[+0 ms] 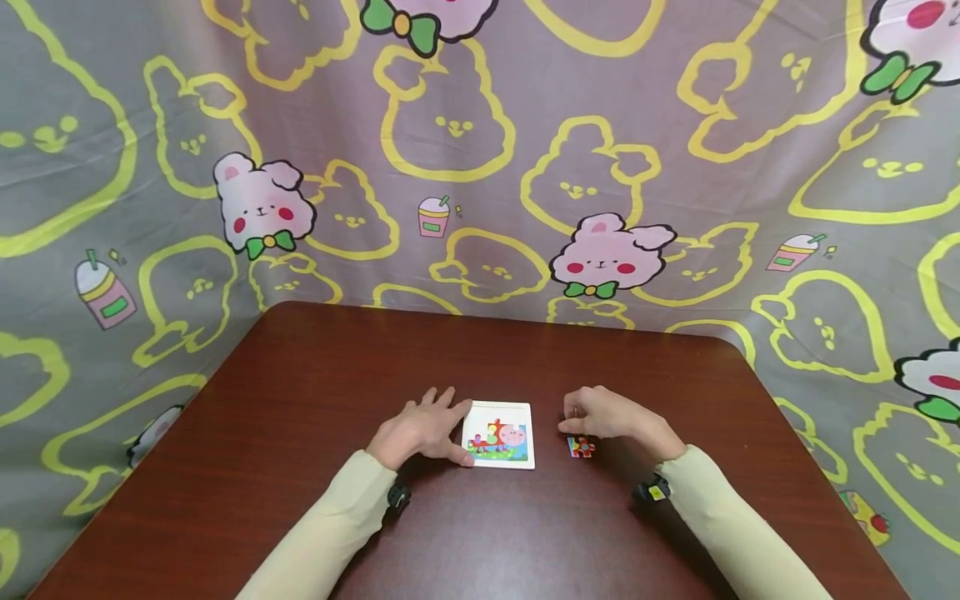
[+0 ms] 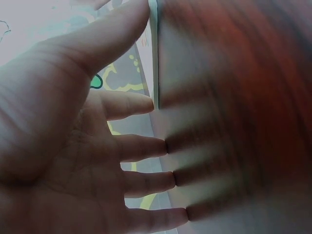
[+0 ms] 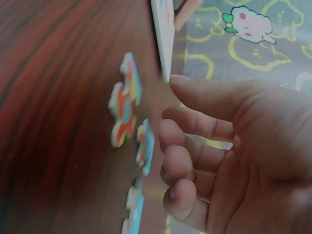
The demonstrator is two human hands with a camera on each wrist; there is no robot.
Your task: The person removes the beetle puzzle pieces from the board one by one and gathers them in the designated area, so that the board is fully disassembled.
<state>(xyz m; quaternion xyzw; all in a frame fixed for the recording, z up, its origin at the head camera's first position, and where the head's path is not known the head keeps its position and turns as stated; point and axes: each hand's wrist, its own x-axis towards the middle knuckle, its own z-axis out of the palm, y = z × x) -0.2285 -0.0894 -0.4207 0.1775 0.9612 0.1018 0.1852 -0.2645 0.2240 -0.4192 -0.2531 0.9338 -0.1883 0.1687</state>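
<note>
A white-bordered jigsaw board (image 1: pixel 483 412) lies on the table, its picture partly filled in with a round pink face, red shapes and green ground. My left hand (image 1: pixel 422 429) is spread at its left side, thumb and index fingertip right at the edge, the other fingertips down on the table. To the right of the board, my right hand (image 1: pixel 611 412) hovers low over loose jigsaw pieces (image 1: pixel 581 447). Its fingers are loosely curled, the thumb apart from them, and nothing shows between. In the right wrist view a red and yellow piece (image 3: pixel 124 105) lies near bluish ones (image 3: pixel 145 147).
The dark red-brown table (image 1: pixel 360 358) reaches well beyond both hands. A grey curtain (image 1: pixel 465 92) with yellow outlines and white rabbit faces hangs behind it and along the sides. Each wrist wears a small dark device (image 1: pixel 399 497).
</note>
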